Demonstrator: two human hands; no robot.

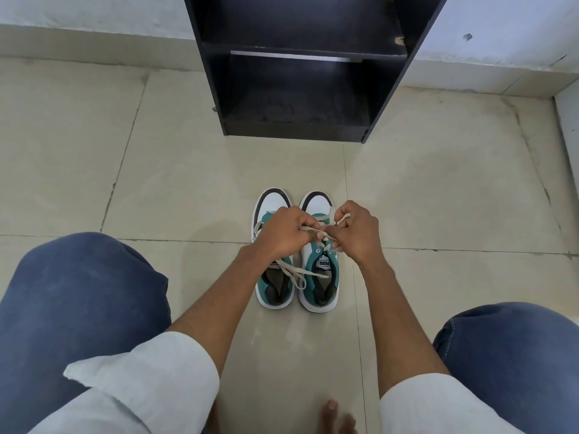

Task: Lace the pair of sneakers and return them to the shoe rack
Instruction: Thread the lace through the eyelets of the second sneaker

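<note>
Head view — both hands [316, 230] curled, pinching the right sneaker's lace [326, 219].

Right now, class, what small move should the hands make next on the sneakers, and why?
Probably pull the lace snug. Both the left hand and right hand pinch it over the right sneaker, which is only partly laced, and the shoe rack stands open ahead.

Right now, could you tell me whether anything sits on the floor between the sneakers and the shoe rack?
Nothing visible does. The sneakers stand side by side, toes toward the shoe rack, with bare tiled floor between them. The rack's bottom shelf looks empty. Both the left hand and right hand grip the lace.
</note>
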